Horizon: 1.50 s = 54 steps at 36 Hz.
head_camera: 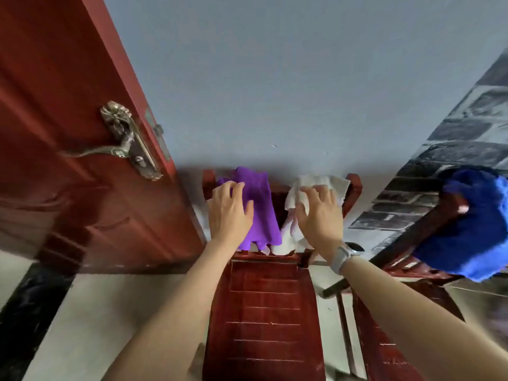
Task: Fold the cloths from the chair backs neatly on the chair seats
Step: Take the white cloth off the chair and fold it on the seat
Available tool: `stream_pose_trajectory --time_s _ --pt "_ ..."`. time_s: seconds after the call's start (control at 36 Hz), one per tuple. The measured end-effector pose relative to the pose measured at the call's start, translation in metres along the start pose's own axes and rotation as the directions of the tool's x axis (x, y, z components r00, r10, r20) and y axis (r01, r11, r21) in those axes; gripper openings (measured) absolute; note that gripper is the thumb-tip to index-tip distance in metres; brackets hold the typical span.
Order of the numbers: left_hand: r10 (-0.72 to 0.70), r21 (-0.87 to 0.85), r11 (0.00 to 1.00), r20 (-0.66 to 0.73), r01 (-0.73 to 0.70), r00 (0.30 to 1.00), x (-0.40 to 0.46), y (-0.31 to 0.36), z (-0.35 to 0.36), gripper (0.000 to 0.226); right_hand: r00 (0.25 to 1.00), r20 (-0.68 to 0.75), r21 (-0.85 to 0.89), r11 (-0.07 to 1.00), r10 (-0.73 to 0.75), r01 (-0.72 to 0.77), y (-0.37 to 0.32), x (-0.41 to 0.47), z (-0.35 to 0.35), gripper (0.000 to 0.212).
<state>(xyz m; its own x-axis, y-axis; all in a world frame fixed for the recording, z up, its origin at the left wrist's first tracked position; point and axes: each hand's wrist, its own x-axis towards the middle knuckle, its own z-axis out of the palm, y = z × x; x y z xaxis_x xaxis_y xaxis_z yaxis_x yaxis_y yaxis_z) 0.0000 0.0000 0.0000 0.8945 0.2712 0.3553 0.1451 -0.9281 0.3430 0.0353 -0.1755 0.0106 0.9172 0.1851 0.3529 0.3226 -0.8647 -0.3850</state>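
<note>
A dark red wooden chair [264, 312] stands against the blue-grey wall, its slatted seat bare. Over its back hang a purple cloth [261, 210] on the left and a white cloth [327, 182] on the right. My left hand [228, 213] rests on the purple cloth with fingers spread, the thumb lying across it. My right hand [319, 213] lies on the white cloth, fingers spread and curling into it. A second red chair [406, 323] stands at the right with a blue cloth [472, 224] draped over its back.
An open red door [82, 149] with a metal lever handle [129, 144] stands close on the left. A dark brick-patterned wall [450, 149] closes the right side. Pale floor [90, 312] lies left of the chair. A watch [343, 255] sits on my right wrist.
</note>
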Motion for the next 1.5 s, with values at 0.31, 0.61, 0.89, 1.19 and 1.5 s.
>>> stream_pose_trajectory --time_s 0.31,0.61,0.89,1.19,1.5 --pt "0.115 0.041 0.992 0.025 -0.116 0.993 0.019 -0.006 0.021 0.048 0.962 0.094 -0.057 0.966 0.258 -0.254 0.018 0.04 0.002 0.022" --pt "0.005 0.001 1.0 0.089 -0.005 0.996 0.025 0.002 0.01 0.04 0.934 -0.329 0.52 0.853 0.137 0.058 -0.01 0.037 -0.109 0.021" --pt "-0.001 -0.805 0.556 0.249 0.208 0.968 -0.015 0.06 -0.031 0.03 0.964 0.134 0.543 0.797 0.229 -0.264 0.007 -0.024 -0.117 0.004" --pt "0.018 -0.659 0.587 0.591 0.47 0.806 -0.126 0.104 -0.009 0.005 0.799 0.463 0.685 0.416 0.384 -0.598 0.059 -0.123 -0.117 0.015" --pt "-0.037 -0.457 0.869 0.319 0.188 0.947 -0.157 0.118 -0.029 0.024 0.858 0.044 0.305 0.811 0.511 -0.499 0.119 -0.185 -0.135 0.021"
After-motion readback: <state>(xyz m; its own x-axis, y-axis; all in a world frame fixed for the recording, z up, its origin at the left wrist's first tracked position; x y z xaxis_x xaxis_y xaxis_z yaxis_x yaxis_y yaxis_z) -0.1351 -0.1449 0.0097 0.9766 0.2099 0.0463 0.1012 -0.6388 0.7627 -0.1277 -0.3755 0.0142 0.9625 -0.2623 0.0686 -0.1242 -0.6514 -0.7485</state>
